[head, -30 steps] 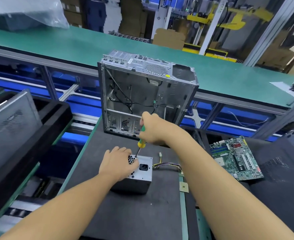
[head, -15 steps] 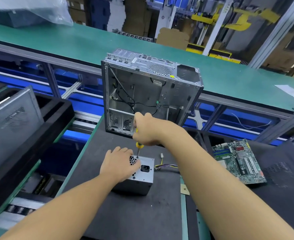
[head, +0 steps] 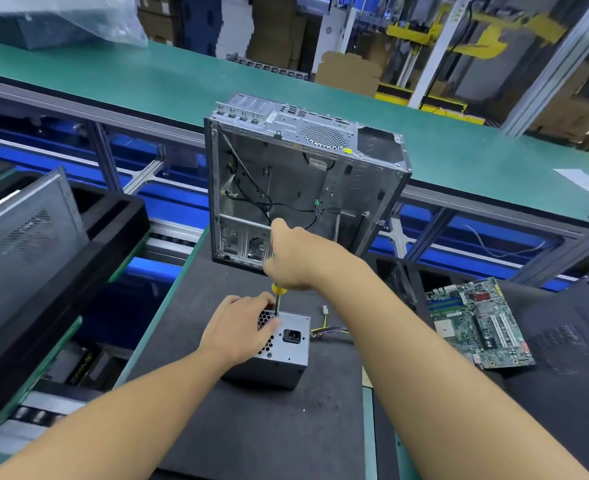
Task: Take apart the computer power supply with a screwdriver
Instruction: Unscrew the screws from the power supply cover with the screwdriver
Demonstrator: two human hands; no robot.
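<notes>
Screwdriver [head: 276,300] stands straighter in right hand [head: 296,259]; left hand [head: 239,329] holds power supply [head: 291,346].

Grey power supply [head: 286,355] on dark mat [head: 268,427], socket face up; yellow-handled screwdriver [head: 277,296] upright, tip on it.

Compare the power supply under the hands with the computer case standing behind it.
The power supply is a small closed box; the computer case is much bigger, its side open, showing loose black cables. The power supply lies low; the computer case stands upright. The left hand holds the power supply and the right hand sets a screwdriver to it; no tool is on the computer case. Both are grey metal with perforated vents.
</notes>
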